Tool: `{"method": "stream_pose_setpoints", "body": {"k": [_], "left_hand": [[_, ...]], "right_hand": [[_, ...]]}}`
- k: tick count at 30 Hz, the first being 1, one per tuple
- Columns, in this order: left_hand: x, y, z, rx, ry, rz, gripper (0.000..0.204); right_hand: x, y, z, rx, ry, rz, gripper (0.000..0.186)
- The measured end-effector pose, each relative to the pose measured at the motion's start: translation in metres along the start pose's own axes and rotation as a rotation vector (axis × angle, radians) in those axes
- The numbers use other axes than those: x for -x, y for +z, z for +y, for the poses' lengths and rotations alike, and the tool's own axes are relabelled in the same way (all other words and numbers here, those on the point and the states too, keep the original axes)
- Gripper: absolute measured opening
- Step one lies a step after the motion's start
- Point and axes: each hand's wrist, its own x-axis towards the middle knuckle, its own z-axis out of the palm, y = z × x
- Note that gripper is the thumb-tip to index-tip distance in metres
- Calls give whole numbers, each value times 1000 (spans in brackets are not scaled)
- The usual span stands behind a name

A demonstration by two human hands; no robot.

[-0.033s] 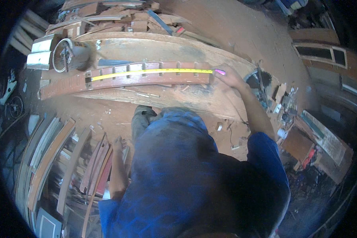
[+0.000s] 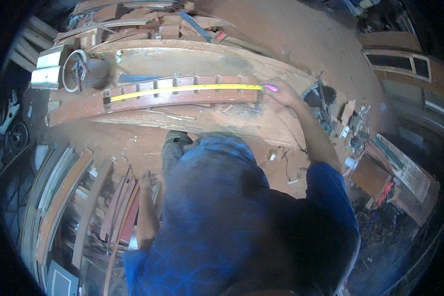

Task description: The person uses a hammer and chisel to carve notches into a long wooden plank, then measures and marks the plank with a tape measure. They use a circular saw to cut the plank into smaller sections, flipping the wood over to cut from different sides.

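Observation:
A reddish-brown wooden plank [image 2: 182, 96] with a row of notches along it lies on the broad wooden bench [image 2: 148, 55]. Along the plank stretches a yellow tape measure [image 2: 187, 89], its far left end near a dark notch. My right hand [image 2: 281, 93] is closed at the tape's right end, where a pink piece shows by the fingers; the palm hides the rest. Low on the left, my left hand [image 2: 146, 180] hangs beside loose wooden strips, its fingers loosely stretched and nothing visible in them.
A bucket [image 2: 94, 70] stands at the bench's left end, with a blue-grey strip [image 2: 139, 78] behind the plank. Scrap wood [image 2: 167, 27] is piled beyond. Long boards [image 2: 64, 197] lie at lower left. Tools and clutter [image 2: 357, 143] spread on the right.
The whole view has shifted very slightly. Both hands, the plank and the tape measure otherwise look unchanged.

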Motion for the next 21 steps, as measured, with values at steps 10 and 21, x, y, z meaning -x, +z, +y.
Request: {"method": "stream_pose_setpoints", "body": {"k": [10,21], "left_hand": [[27,36,68,-58,179,-21,43],[31,35,64,-322,332,26,31]], "right_hand": [[-3,1,16,-85,24,-36,42],[24,34,-43,-265,-77,-167,41]]}}
